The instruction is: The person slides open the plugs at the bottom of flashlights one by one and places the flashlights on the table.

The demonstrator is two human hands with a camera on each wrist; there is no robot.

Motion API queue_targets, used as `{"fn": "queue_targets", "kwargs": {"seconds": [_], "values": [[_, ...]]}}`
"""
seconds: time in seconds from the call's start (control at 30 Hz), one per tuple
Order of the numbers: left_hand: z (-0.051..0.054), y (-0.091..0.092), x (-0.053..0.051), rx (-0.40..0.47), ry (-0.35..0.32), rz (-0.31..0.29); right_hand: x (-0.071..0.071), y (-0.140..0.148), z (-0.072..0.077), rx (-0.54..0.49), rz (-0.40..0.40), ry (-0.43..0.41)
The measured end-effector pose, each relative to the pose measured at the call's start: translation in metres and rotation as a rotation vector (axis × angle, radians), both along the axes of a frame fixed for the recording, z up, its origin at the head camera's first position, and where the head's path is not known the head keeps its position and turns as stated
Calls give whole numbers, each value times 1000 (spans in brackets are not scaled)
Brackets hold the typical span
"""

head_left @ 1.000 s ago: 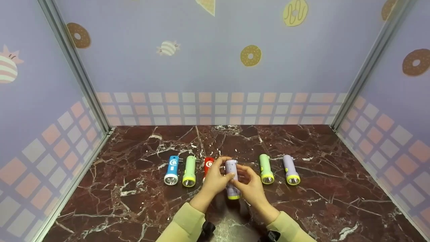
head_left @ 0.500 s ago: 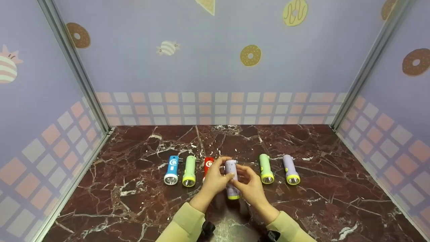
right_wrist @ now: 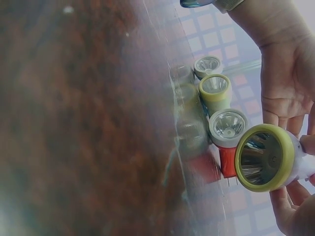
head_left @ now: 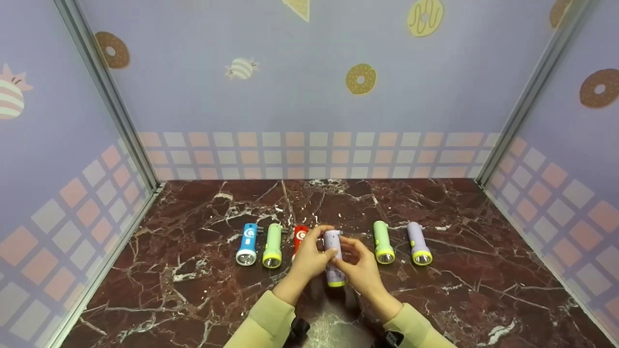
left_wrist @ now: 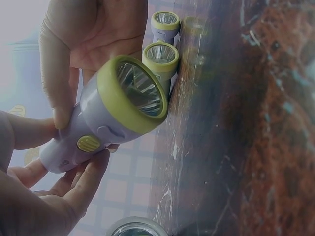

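Observation:
A lilac flashlight (head_left: 333, 258) with a yellow-green rim is held above the table between both hands. My left hand (head_left: 309, 258) grips it from the left, thumb on its body. From the right, my right hand (head_left: 360, 270) pinches the same body with thumb and fingers. In the left wrist view, the lilac flashlight (left_wrist: 91, 125) shows a yellow-green switch on its side, and its lamp looks unlit. The right wrist view shows its reflector (right_wrist: 261, 158) face on. Just behind my left hand lies a red flashlight (head_left: 300, 236), partly hidden by that hand.
A blue flashlight (head_left: 248, 244) and a green flashlight (head_left: 273, 246) lie to the left. On the right lie another green flashlight (head_left: 383, 241) and another lilac flashlight (head_left: 418, 244). The dark red marbled table (head_left: 193, 299) is bounded by patterned walls (head_left: 309, 106) at the back and sides.

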State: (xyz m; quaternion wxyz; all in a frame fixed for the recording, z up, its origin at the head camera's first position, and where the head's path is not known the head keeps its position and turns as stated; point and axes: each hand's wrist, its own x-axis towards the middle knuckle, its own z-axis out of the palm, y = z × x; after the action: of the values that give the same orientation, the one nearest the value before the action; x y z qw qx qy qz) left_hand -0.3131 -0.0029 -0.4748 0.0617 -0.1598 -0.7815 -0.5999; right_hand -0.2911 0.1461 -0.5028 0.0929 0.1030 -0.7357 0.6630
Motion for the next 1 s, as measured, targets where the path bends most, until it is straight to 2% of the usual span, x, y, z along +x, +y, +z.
{"fn": "queue_targets", "kwargs": {"seconds": [0.17, 0.7, 1.0], "values": [[0, 0, -1, -23, 16, 9, -1, 0, 0, 10, -1, -1], [1, -1, 0, -14, 5, -16, -1, 1, -1, 21, 13, 15], [1, -2, 1, -37, 19, -4, -1, 2, -1, 25, 20, 18]]}}
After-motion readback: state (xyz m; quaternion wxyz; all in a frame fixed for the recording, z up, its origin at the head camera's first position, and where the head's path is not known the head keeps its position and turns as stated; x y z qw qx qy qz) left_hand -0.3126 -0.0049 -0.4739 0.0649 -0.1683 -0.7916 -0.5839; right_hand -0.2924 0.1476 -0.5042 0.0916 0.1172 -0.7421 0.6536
